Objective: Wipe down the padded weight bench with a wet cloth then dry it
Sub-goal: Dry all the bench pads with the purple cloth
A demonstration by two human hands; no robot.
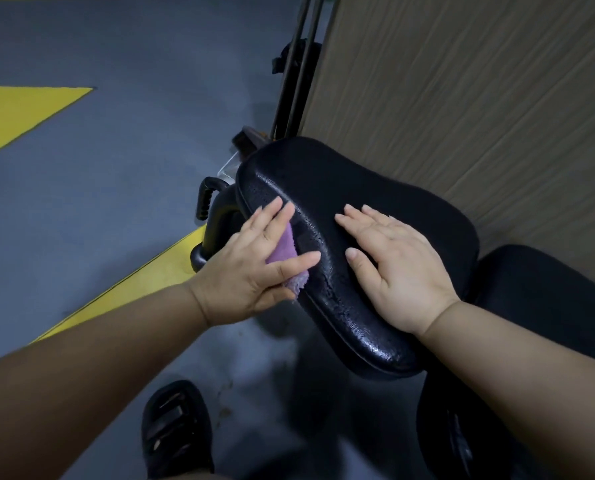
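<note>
the left hand (251, 268) presses the cloth (282, 251) with straight fingers against the left edge of the pad (341, 188). the right hand (396, 268) lies flat on top, holding nothing. the pad's long axis runs away from the person, so the next stroke likely follows that edge, nearest the left hand.

The left grip (254, 261) pressed a purple cloth (284, 252) against the left side edge of the black bench pad (410, 202), its fingers stretched out over the cloth. The right grip (396, 265) lay flat on the pad's top. A black sandal (174, 431) stood below on the grey floor (116, 202).
</note>
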